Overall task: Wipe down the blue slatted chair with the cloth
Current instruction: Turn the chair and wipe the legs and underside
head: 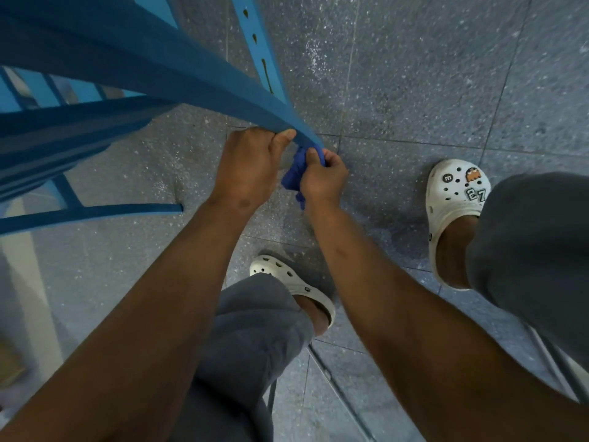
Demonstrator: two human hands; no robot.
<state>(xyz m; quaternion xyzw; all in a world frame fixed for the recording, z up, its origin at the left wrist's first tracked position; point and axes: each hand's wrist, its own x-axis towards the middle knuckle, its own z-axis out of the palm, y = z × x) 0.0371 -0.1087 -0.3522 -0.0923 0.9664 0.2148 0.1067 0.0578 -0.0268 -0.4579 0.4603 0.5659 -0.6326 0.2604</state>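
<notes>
Right hand (322, 180) grip bunches cloth (294, 178) against chair (223, 87) bar

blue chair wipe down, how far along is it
Done: nothing here shows which parts are already clean. In hand: the left hand grips a leg of the blue slatted metal chair near its foot, while the right hand holds the crumpled dark blue cloth against that leg's tip. Left: the lower rung and slats are untouched at this moment; whether they still need wiping is unclear.
</notes>
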